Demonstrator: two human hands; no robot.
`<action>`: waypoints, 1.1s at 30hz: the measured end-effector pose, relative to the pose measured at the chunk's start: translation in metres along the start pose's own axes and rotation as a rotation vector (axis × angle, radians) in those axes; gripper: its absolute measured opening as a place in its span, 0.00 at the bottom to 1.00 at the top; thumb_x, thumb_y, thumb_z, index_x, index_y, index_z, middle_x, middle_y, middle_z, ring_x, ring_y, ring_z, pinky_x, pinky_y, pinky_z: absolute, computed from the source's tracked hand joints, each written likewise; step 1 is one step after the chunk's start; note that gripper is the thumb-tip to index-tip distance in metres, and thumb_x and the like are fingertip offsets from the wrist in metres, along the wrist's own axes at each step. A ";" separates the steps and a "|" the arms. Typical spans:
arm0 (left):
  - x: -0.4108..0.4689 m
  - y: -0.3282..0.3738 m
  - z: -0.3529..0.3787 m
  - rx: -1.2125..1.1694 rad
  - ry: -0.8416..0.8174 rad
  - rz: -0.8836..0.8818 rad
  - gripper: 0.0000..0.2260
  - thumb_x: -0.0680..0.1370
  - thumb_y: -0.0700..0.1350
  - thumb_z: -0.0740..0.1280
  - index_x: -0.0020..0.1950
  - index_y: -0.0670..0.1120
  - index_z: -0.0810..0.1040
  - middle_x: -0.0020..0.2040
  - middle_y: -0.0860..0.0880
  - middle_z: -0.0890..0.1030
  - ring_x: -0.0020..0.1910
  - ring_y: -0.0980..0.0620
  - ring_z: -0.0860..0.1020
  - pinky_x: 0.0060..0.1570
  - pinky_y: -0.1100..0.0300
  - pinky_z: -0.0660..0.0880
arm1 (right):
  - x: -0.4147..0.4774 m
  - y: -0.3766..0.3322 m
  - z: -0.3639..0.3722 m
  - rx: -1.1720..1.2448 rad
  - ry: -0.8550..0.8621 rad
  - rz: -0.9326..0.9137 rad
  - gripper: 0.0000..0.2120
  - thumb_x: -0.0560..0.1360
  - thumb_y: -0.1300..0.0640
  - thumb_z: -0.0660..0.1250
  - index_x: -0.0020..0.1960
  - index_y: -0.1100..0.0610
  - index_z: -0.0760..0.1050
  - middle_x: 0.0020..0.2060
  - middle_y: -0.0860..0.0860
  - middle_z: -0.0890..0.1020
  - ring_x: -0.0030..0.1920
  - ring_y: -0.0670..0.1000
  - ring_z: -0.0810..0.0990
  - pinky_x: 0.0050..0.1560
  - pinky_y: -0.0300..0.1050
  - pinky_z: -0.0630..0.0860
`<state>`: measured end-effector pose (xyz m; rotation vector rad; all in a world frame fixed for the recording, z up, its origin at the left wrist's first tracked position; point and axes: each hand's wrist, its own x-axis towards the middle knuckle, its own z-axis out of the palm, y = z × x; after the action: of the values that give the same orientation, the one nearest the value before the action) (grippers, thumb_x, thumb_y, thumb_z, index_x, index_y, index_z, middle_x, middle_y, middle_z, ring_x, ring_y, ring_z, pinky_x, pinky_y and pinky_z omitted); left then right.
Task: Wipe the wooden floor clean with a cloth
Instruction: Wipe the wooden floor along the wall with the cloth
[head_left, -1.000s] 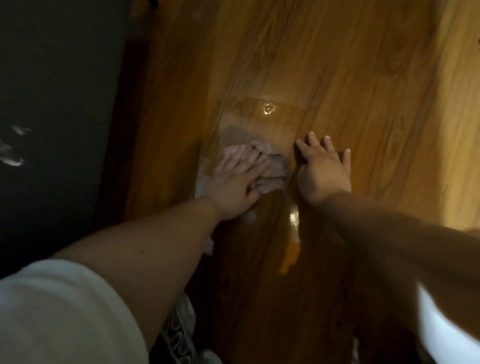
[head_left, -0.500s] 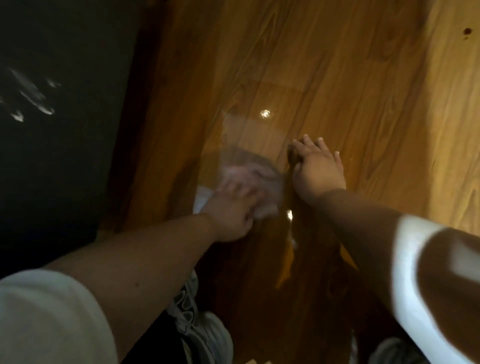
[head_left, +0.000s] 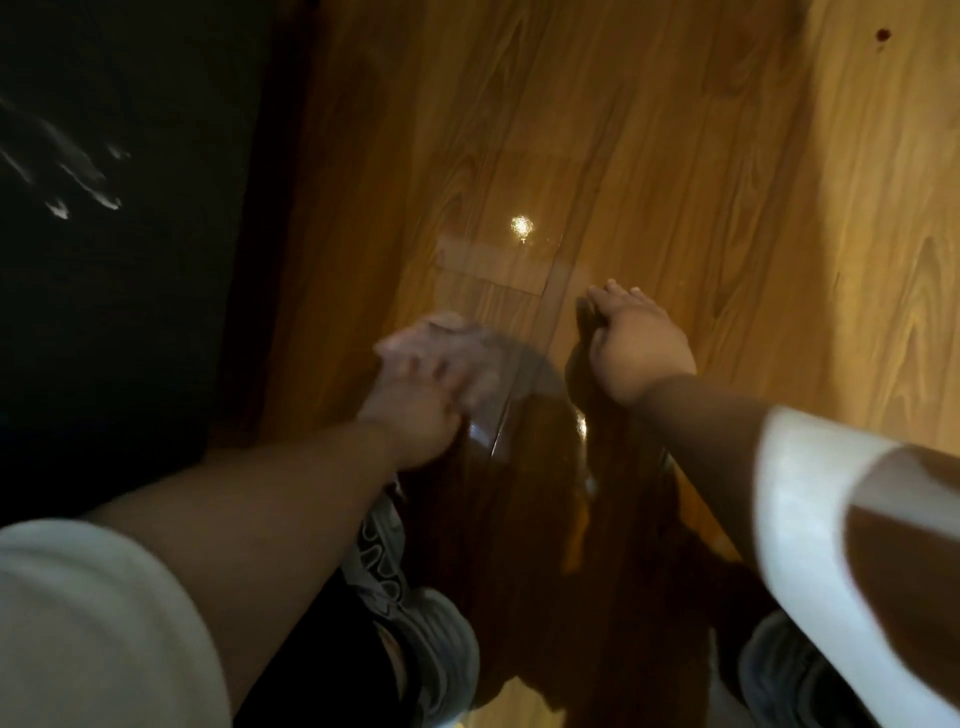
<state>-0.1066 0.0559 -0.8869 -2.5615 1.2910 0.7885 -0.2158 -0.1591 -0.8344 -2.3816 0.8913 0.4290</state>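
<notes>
Honey-brown wooden plank floor (head_left: 727, 182) fills most of your view, brightly lit on the right and falling into deep shadow near your body. Your left hand (head_left: 415, 410) rests on a pale pinkish crumpled cloth (head_left: 483, 358), which lies on the floor left of centre, just beside the dark shadowed patch. That hand's fingers (head_left: 410, 366) fan out over the cloth and press it down. Motion blur smears both the fingertips and the fabric, so the cloth's edges and folds are hard to make out, and its near part is hidden under your palm.

Your right hand (head_left: 641, 348) lies flat on the bare wood to the right of the cloth, apart from it, fingers straight and pressed together, pointing far and slightly left. Its thumb is hidden on the shadowed side.

Beyond the cloth, a glossy wet-looking patch (head_left: 498, 260) carries a small bright glint of light. A small dark spot (head_left: 882, 35) sits on the planks at the far right.

On the left, a black surface (head_left: 130, 338) with a few white streaks is too dark to identify. Near you, a grey sneaker (head_left: 431, 639) shows under your left forearm, and a second grey shoe (head_left: 779, 670) is cut off by the right arm. A pale sleeve (head_left: 78, 623) and a white sleeve (head_left: 810, 519) both run out of frame.
</notes>
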 end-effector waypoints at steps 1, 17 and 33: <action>-0.009 0.020 0.008 0.077 -0.026 0.275 0.29 0.78 0.52 0.57 0.76 0.60 0.48 0.78 0.46 0.52 0.75 0.40 0.45 0.70 0.39 0.41 | 0.002 -0.001 0.000 0.010 0.010 -0.003 0.27 0.79 0.59 0.57 0.77 0.50 0.58 0.78 0.49 0.57 0.77 0.53 0.53 0.75 0.50 0.54; -0.030 -0.011 -0.008 0.008 0.064 -0.066 0.22 0.75 0.47 0.67 0.69 0.52 0.69 0.66 0.45 0.69 0.59 0.41 0.72 0.52 0.54 0.70 | -0.040 0.034 0.012 0.090 0.036 0.050 0.24 0.79 0.59 0.58 0.75 0.52 0.63 0.76 0.51 0.60 0.77 0.56 0.55 0.75 0.54 0.56; -0.088 0.003 0.010 0.270 -0.135 -0.204 0.23 0.82 0.51 0.55 0.75 0.44 0.59 0.73 0.37 0.63 0.68 0.38 0.67 0.65 0.46 0.67 | -0.082 0.046 0.013 0.055 0.166 0.013 0.21 0.81 0.53 0.54 0.74 0.48 0.63 0.71 0.53 0.70 0.72 0.56 0.65 0.67 0.51 0.68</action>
<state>-0.1554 0.1196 -0.8486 -2.3342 1.0015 0.6817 -0.3085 -0.1392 -0.8238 -2.3885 0.9800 0.2110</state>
